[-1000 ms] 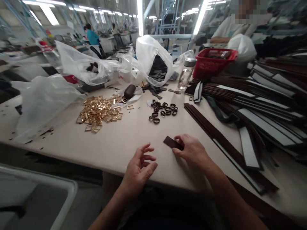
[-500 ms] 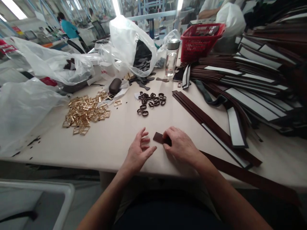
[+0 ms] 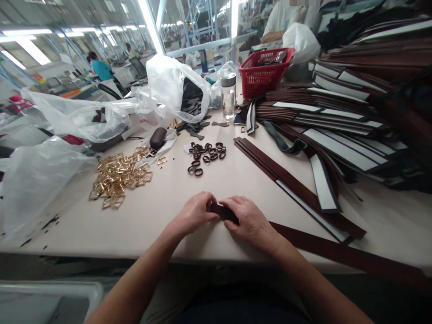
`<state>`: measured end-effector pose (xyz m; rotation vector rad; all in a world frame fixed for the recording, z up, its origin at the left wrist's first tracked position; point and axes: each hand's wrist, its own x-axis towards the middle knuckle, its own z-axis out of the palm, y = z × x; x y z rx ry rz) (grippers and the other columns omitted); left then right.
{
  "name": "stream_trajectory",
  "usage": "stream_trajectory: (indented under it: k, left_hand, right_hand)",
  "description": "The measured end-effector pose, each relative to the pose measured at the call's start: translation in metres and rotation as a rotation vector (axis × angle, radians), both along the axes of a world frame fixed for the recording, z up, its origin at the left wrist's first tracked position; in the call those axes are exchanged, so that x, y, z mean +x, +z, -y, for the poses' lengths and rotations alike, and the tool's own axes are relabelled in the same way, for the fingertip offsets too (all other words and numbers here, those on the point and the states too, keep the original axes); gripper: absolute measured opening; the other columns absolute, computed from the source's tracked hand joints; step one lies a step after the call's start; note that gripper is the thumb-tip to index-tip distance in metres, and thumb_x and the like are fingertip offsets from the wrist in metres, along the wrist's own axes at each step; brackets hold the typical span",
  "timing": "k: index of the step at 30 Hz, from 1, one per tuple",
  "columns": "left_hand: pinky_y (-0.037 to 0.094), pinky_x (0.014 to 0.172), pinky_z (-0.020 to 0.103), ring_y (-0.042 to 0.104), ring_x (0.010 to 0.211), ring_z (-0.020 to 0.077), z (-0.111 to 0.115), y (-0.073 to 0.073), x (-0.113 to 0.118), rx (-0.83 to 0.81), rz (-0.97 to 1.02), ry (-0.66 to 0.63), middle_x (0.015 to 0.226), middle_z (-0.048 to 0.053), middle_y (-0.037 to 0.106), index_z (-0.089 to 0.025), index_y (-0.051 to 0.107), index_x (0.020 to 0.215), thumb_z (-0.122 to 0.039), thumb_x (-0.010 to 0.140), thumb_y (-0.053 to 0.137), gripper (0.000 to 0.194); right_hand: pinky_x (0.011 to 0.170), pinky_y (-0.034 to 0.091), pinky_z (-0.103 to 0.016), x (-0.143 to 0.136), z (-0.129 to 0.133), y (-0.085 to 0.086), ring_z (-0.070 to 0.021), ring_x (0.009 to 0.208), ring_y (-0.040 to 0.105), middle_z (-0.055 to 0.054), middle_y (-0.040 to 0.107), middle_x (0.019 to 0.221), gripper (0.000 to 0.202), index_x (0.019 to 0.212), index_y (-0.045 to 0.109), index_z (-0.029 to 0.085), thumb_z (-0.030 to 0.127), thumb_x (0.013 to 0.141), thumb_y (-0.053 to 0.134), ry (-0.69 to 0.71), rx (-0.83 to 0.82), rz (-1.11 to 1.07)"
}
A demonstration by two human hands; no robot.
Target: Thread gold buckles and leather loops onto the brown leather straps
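A dark brown leather belt strap (image 3: 303, 241) runs from between my hands, under my right forearm, to the table's right front edge. My left hand (image 3: 199, 210) grips its end, fingers on the far side and thumb on the near side. Just beside it, my right hand (image 3: 248, 220) is closed around the strap too, thumb towards me. A short stretch of the strap shows between the two hands; the rest near the end is covered by fingers. Beyond my hands lie several small brown leather loops (image 3: 206, 156). To their left is a heap of gold buckle frames (image 3: 121, 175).
More brown straps (image 3: 286, 175) lie slanted on the right, beside a tall stack of white-backed straps (image 3: 344, 121). A glass bottle (image 3: 228, 96) and a red basket (image 3: 263, 74) stand at the back. Plastic bags (image 3: 175, 85) line the back and left. A co-worker (image 3: 101, 69) is far off.
My left hand has moved right and closed on the strap's end, having been apart from it with fingers spread. The right hand still holds the strap. The view has tilted up.
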<state>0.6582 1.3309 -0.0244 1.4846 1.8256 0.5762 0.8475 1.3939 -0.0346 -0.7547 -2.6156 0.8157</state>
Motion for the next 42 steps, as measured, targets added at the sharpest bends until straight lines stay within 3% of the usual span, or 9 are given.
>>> stream_trajectory:
  k: [5, 12, 15, 19, 26, 34, 36, 39, 42]
  left_hand:
    - [0.034, 0.064, 0.027, 0.049, 0.071, 0.0148, 0.003, 0.002, 0.004, 0.063, -0.008, 0.003, 0.075, -0.002, 0.055, -0.019, 0.057, 0.075, -0.017, 0.068, 0.07, 0.015]
    - [0.046, 0.06, 0.024, 0.06, 0.063, 0.0126, 0.025, -0.004, 0.03, -0.054, 0.897, 0.403, 0.07, -0.002, 0.061, -0.018, 0.051, 0.077, -0.036, 0.07, 0.076, 0.032]
    - [0.053, 0.061, 0.025, 0.064, 0.068, 0.0136, 0.03, -0.005, 0.039, -0.043, 1.042, 0.547, 0.082, 0.001, 0.067, -0.016, 0.059, 0.085, -0.037, 0.066, 0.083, 0.038]
    - [0.056, 0.062, 0.025, 0.067, 0.069, 0.0145, 0.033, -0.007, 0.044, -0.046, 1.11, 0.602, 0.084, 0.003, 0.071, -0.015, 0.062, 0.09, -0.036, 0.066, 0.084, 0.039]
    - [0.055, 0.063, 0.024, 0.067, 0.068, 0.0135, 0.034, -0.005, 0.045, -0.051, 1.14, 0.598, 0.081, 0.003, 0.072, -0.015, 0.062, 0.089, -0.035, 0.066, 0.084, 0.038]
    - [0.055, 0.069, 0.024, 0.066, 0.076, 0.0131, 0.037, -0.01, 0.044, -0.004, 1.145, 0.575, 0.086, 0.002, 0.069, -0.015, 0.06, 0.087, -0.034, 0.07, 0.083, 0.034]
    - [0.055, 0.071, 0.025, 0.066, 0.078, 0.0138, 0.039, -0.011, 0.043, 0.014, 1.103, 0.56, 0.088, 0.001, 0.069, -0.016, 0.06, 0.098, -0.033, 0.072, 0.082, 0.038]
    - [0.054, 0.076, 0.028, 0.066, 0.079, 0.0153, 0.042, -0.012, 0.039, 0.078, 0.854, 0.44, 0.087, 0.001, 0.069, -0.02, 0.057, 0.122, -0.032, 0.077, 0.079, 0.052]
    - [0.051, 0.09, 0.032, 0.066, 0.098, 0.0199, 0.043, -0.009, 0.036, 0.227, 0.44, 0.264, 0.106, 0.006, 0.069, -0.022, 0.07, 0.113, -0.028, 0.079, 0.077, 0.035]
  right_hand:
    - [0.09, 0.045, -0.042, 0.008, 0.008, -0.004, -0.0265, 0.103, 0.06, -0.008, 0.068, 0.11, 0.032, 0.118, 0.061, 0.019, 0.017, 0.086, 0.065, -0.025, 0.11, -0.01]
    - [0.086, 0.047, -0.041, 0.024, 0.017, -0.008, -0.027, 0.102, 0.064, -0.012, 0.07, 0.114, 0.042, 0.127, 0.059, 0.017, 0.04, 0.092, 0.065, -0.1, 0.24, -0.152]
    - [0.087, 0.049, -0.039, 0.028, 0.019, -0.007, -0.0256, 0.102, 0.065, -0.011, 0.071, 0.113, 0.041, 0.124, 0.063, 0.019, 0.046, 0.093, 0.064, -0.149, 0.213, -0.222]
    - [0.087, 0.052, -0.039, 0.029, 0.019, -0.008, -0.025, 0.1, 0.067, -0.01, 0.072, 0.11, 0.037, 0.118, 0.066, 0.019, 0.043, 0.09, 0.068, -0.18, 0.139, -0.26]
    - [0.087, 0.053, -0.037, 0.025, 0.018, -0.003, -0.0228, 0.096, 0.067, -0.007, 0.072, 0.103, 0.031, 0.111, 0.068, 0.021, 0.033, 0.084, 0.076, -0.198, -0.085, -0.277]
    - [0.081, 0.05, -0.033, 0.021, 0.017, 0.005, -0.0202, 0.088, 0.066, -0.003, 0.071, 0.094, 0.021, 0.101, 0.07, 0.021, 0.025, 0.082, 0.076, -0.176, -0.141, -0.205]
    - [0.079, 0.048, -0.031, 0.021, 0.018, 0.004, -0.0193, 0.086, 0.065, -0.002, 0.071, 0.091, 0.016, 0.098, 0.071, 0.021, 0.024, 0.083, 0.076, -0.174, -0.151, -0.198]
    - [0.078, 0.046, -0.031, 0.02, 0.02, 0.0, -0.0193, 0.085, 0.065, -0.002, 0.071, 0.088, 0.009, 0.093, 0.072, 0.021, 0.025, 0.085, 0.074, -0.17, -0.126, -0.175]
    - [0.078, 0.045, -0.031, 0.02, 0.021, -0.003, -0.0192, 0.084, 0.065, -0.002, 0.071, 0.086, 0.006, 0.09, 0.071, 0.021, 0.026, 0.088, 0.071, -0.173, -0.074, -0.162]
